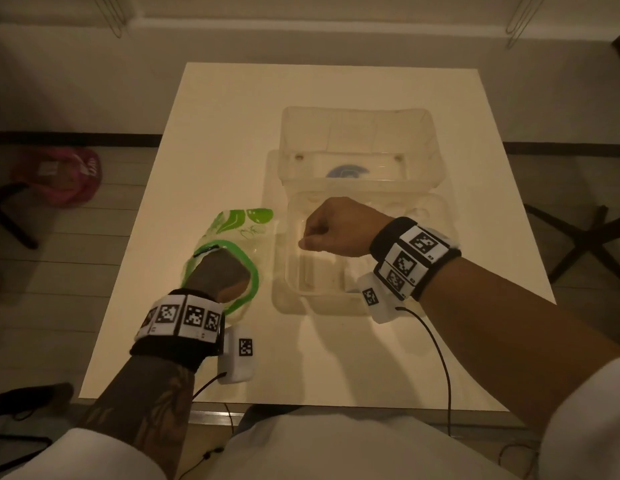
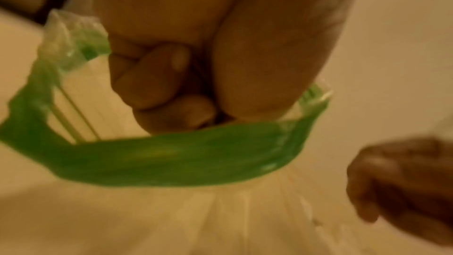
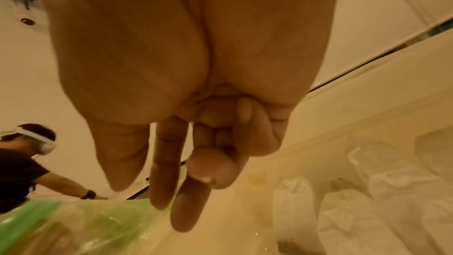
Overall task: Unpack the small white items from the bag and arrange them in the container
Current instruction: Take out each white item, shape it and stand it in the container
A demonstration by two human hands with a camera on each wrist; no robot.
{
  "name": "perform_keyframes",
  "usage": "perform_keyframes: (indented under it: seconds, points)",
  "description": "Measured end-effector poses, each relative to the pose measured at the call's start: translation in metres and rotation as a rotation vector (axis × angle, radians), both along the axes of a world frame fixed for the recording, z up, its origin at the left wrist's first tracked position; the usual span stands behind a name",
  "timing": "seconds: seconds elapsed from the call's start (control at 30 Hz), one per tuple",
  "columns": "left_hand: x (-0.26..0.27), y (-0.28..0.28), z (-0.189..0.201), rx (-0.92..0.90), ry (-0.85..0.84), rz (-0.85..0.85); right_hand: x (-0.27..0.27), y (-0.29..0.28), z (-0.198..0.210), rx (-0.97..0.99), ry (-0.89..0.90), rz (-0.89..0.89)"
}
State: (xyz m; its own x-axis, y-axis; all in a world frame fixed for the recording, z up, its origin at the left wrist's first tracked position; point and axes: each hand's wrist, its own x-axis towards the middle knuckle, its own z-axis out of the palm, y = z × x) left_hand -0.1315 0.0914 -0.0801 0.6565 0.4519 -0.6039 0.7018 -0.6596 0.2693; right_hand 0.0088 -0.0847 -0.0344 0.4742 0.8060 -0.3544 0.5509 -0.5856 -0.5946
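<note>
A clear plastic bag (image 1: pixel 246 230) with a green rim (image 2: pixel 171 158) lies on the white table (image 1: pixel 336 358), left of a clear plastic container (image 1: pixel 291 271). My left hand (image 1: pixel 216 271) is inside the bag's mouth with its fingers (image 2: pixel 157 77) curled into a fist. No item shows in them. My right hand (image 1: pixel 322 226) hovers over the container's near part, its fingers (image 3: pixel 161 172) loosely bent and holding nothing. Several small white wrapped items (image 3: pixel 294 207) lie in the container, to the right of that hand.
A taller clear box (image 1: pixel 357 133) with a blue round mark stands just behind the container. On the floor to the left lies a pink bag (image 1: pixel 59 178), and dark chair legs (image 1: pixel 578 237) stand to the right. Another person (image 3: pixel 22 162) is at a neighbouring table.
</note>
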Motion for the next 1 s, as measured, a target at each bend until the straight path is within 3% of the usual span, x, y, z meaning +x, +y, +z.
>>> perform_keyframes:
  seconds: [0.33,0.43,0.53,0.63,0.83,1.0]
  points:
    - [-0.004,-0.022,0.021,-0.043,-0.074,-0.066,-0.025,0.021,0.002,0.0,-0.044,0.124]
    - [-0.012,-0.025,0.044,-0.264,-0.268,-0.022,-0.019,0.015,0.006,0.016,-0.036,0.111]
    - [-0.011,-0.032,0.056,-0.64,-0.506,0.225,-0.012,0.009,0.022,0.106,0.073,0.052]
    - [-0.001,-0.045,0.055,-0.776,-0.634,0.273,-0.006,0.001,0.037,0.153,0.146,-0.024]
    - [0.018,-0.072,0.059,-0.765,-0.679,0.252,0.008,-0.021,0.058,0.238,0.109,-0.105]
    - [0.022,-0.079,0.054,-0.719,-0.696,0.162,0.014,-0.035,0.078,0.157,-0.04,-0.069]
